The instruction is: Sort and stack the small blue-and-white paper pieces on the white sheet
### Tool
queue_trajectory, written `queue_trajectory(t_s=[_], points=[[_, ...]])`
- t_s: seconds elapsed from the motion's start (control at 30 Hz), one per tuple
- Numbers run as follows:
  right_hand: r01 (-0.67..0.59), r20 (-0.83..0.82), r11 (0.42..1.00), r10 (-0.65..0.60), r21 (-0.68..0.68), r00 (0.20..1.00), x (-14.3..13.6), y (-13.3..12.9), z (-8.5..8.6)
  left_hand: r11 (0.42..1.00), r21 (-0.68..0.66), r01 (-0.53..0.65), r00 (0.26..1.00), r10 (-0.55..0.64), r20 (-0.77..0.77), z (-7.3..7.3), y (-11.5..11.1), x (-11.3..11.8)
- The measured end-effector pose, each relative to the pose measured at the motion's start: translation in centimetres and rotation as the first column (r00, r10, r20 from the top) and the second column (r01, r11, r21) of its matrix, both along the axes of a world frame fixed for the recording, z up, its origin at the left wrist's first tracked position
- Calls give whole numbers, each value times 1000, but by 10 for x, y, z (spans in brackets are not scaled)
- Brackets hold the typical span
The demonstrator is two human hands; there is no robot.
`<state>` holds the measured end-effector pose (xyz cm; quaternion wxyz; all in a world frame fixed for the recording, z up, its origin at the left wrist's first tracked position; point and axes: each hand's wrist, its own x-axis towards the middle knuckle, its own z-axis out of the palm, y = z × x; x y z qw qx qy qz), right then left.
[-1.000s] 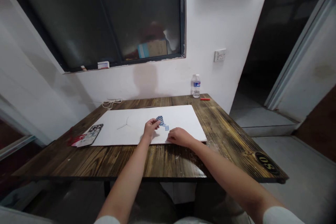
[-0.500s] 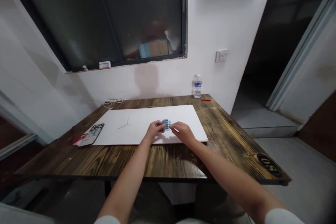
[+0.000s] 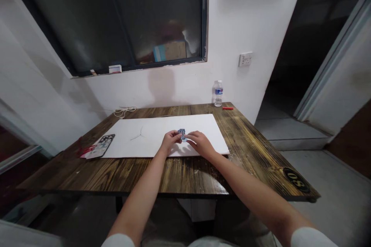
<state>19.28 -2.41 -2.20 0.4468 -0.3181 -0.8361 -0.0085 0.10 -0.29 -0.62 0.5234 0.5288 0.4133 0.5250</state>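
Note:
A small blue-and-white cutout with tabs (image 3: pixel 182 132), which looks like paper, is held up over the right half of a white board (image 3: pixel 159 131). My left hand (image 3: pixel 170 142) pinches its left side between thumb and fingers. On the other side, my right hand (image 3: pixel 201 143) has its fingertips closed at the cutout's right edge. The fingers cover part of the piece, so its exact shape is hard to read.
Left on the board lies a thin dark Y-shaped line (image 3: pixel 140 135). Near the board's left end are a patterned phone-like object (image 3: pixel 106 144) and something red (image 3: pixel 88 149). A bottle (image 3: pixel 218 94), a red pen (image 3: pixel 228 108) and a white cable (image 3: pixel 124 112) lie toward the wall.
The cutout looks narrower, its right-hand tabs no longer spread out as before. My right fingers have shifted slightly left against it, and the view has tilted a little.

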Motion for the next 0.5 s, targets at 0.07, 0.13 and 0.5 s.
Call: queue_trajectory(t_s=[0.07,0.13,0.5], points=[[33,-8,997,-33,-66,999,0,-1,0,996,2,-93,995,93,39,-2,5,-2],[77,38,990,-73,-121,997,-1,-1,-3,983,-6,-181,981,181,75,-3,9,-5],[89,400,938,56,-336,915,-3,-5,-8,957,-39,-286,942,289,170,-2,12,-10]])
